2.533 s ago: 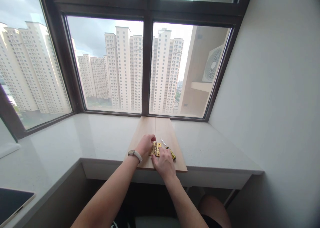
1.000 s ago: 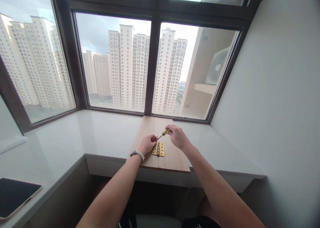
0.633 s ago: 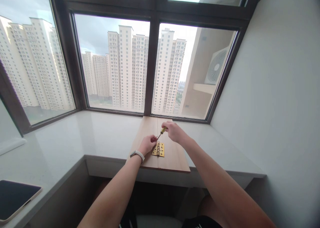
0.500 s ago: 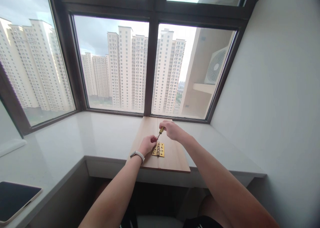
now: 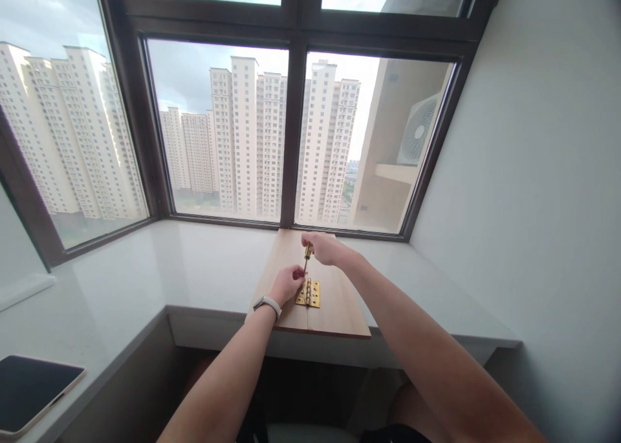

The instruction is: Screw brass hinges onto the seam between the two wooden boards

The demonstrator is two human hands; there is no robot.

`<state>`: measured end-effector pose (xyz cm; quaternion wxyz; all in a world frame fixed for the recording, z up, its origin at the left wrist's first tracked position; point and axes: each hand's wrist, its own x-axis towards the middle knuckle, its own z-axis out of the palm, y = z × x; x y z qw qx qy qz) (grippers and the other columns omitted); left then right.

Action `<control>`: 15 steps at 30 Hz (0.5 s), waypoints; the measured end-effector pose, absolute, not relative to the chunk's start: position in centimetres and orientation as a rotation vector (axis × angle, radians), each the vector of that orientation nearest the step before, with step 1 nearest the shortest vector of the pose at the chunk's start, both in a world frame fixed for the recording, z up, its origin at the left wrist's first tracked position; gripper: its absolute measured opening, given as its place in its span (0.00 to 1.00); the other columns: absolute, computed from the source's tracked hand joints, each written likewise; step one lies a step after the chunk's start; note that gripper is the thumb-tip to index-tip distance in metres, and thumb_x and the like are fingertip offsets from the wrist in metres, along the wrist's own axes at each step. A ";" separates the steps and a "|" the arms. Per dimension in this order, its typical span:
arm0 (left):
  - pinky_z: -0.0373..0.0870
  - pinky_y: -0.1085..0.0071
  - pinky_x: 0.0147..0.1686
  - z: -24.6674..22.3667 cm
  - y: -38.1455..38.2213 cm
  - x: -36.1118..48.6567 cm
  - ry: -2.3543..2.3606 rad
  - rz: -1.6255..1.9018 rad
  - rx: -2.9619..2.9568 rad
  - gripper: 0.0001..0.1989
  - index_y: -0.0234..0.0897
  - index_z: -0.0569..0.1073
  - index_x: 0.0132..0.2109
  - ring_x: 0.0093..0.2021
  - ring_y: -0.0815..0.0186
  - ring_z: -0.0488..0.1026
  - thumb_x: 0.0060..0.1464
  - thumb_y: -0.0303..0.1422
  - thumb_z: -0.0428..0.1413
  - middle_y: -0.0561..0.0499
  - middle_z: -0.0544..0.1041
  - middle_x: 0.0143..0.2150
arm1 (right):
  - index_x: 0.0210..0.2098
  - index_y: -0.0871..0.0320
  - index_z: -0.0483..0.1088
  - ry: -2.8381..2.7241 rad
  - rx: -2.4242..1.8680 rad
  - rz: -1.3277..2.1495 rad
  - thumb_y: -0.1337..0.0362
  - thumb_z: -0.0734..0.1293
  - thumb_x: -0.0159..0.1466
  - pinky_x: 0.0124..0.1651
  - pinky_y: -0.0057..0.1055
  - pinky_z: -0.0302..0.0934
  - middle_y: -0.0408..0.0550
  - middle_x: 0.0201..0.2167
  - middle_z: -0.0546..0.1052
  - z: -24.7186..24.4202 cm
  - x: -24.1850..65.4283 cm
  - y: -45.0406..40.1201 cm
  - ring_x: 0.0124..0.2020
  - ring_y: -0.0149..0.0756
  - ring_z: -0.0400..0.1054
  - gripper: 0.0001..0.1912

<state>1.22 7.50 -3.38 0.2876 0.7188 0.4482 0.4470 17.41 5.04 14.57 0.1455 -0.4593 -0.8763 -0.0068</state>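
A brass-coloured hinge lies across the seam between two light wooden boards. My right hand grips the handle of a screwdriver with a yellow handle, whose shaft points down toward the hinge's upper left part. Beside the tip, my left hand has its fingers pinched together at the hinge's upper left corner. Whatever those fingertips hold is too small to make out, and they cover part of the hinge's left leaf. A pale band is on my left wrist.
The boards rest on a white sill and reach from the window frame past its front edge. A dark-screened tablet lies at the lower left. A white wall rises on the right.
The screwdriver stands more upright, its handle moved left with my right hand. My left hand stays by the hinge. The whole view has shifted slightly.
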 end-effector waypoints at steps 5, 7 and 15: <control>0.72 0.70 0.39 -3.6 7.7 1.2 1.190 1.207 1.901 0.06 0.35 0.80 0.38 0.35 0.64 0.78 0.54 0.31 0.59 0.47 0.82 0.34 | 0.47 0.55 0.72 -2.484 -1.560 0.000 0.61 0.65 0.70 0.37 0.28 0.56 0.52 0.44 0.80 15.3 17.0 5.0 0.40 0.39 0.72 0.08; 0.72 0.69 0.39 -3.5 7.7 1.2 1.175 1.208 1.895 0.06 0.35 0.80 0.38 0.36 0.64 0.78 0.55 0.31 0.59 0.47 0.83 0.35 | 0.48 0.56 0.72 -2.459 -1.632 -0.019 0.54 0.64 0.71 0.37 0.30 0.57 0.57 0.45 0.79 15.5 16.8 4.9 0.41 0.42 0.73 0.13; 0.71 0.70 0.39 -3.2 7.4 1.1 1.216 1.183 1.949 0.06 0.36 0.80 0.38 0.36 0.63 0.78 0.56 0.31 0.58 0.48 0.83 0.35 | 0.50 0.55 0.72 -2.429 -1.475 -0.071 0.63 0.68 0.69 0.43 0.29 0.59 0.53 0.50 0.77 15.1 16.5 5.0 0.46 0.40 0.72 0.11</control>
